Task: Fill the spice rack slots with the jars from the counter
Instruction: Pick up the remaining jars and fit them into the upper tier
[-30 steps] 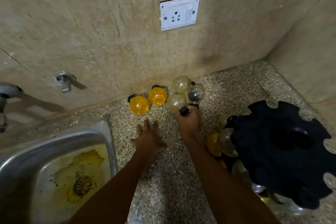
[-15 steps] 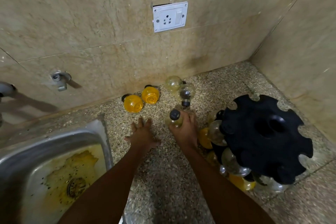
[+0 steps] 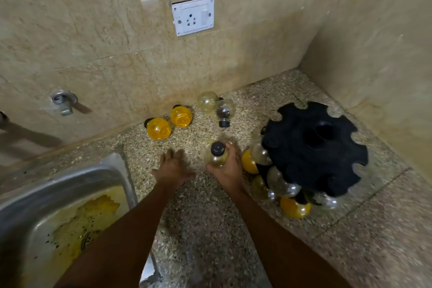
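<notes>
My right hand [image 3: 230, 170] grips a clear round jar [image 3: 216, 158] with a black cap, held just left of the black spice rack [image 3: 313, 149]. The rack's top disc has notched slots around its rim, and several clear and yellow jars [image 3: 294, 208] hang in its lower tier. My left hand [image 3: 173, 167] rests flat and open on the speckled counter [image 3: 233, 241]. By the back wall lie two yellow jars [image 3: 159, 128] [image 3: 181, 116], a clear jar [image 3: 207, 101] and a clear jar with dark contents [image 3: 224, 110].
A steel sink [image 3: 58, 217] with a stained basin takes the lower left. A tap fitting [image 3: 64, 101] and a white wall socket [image 3: 192, 16] are on the tiled back wall. A side wall [image 3: 374, 42] closes the corner behind the rack.
My right hand has lifted one clear jar from the group by the wall and brought it back toward the rack. The left hand has stayed flat on the counter.
</notes>
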